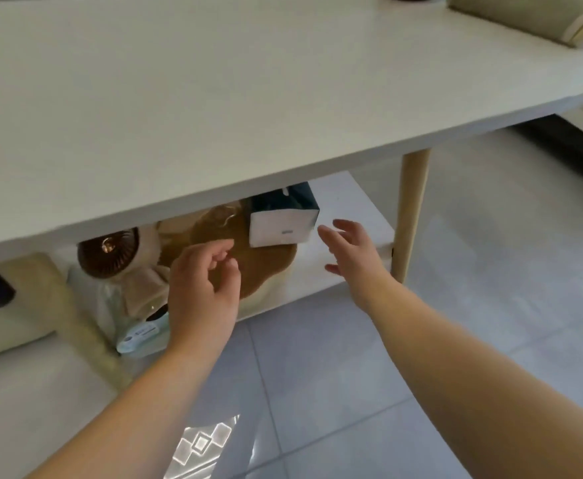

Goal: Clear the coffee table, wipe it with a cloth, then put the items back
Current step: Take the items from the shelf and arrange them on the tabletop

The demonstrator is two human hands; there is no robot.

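The white coffee table top (248,98) fills the upper view. On its lower shelf (352,202) lie a white and dark teal box (281,219), a brown mat-like item (259,267), a round brown fan-like object (108,250) and a pale wipes packet (138,337). My left hand (203,288) hovers over the brown item with its fingers curled and nothing in them. My right hand (350,250) is open just right of the box, not touching it.
A cream table leg (411,216) stands right of my right hand, another leg (76,323) at the left. A beige cushion-like item (525,19) lies on the top's far right corner. Grey tiled floor (352,375) spreads below.
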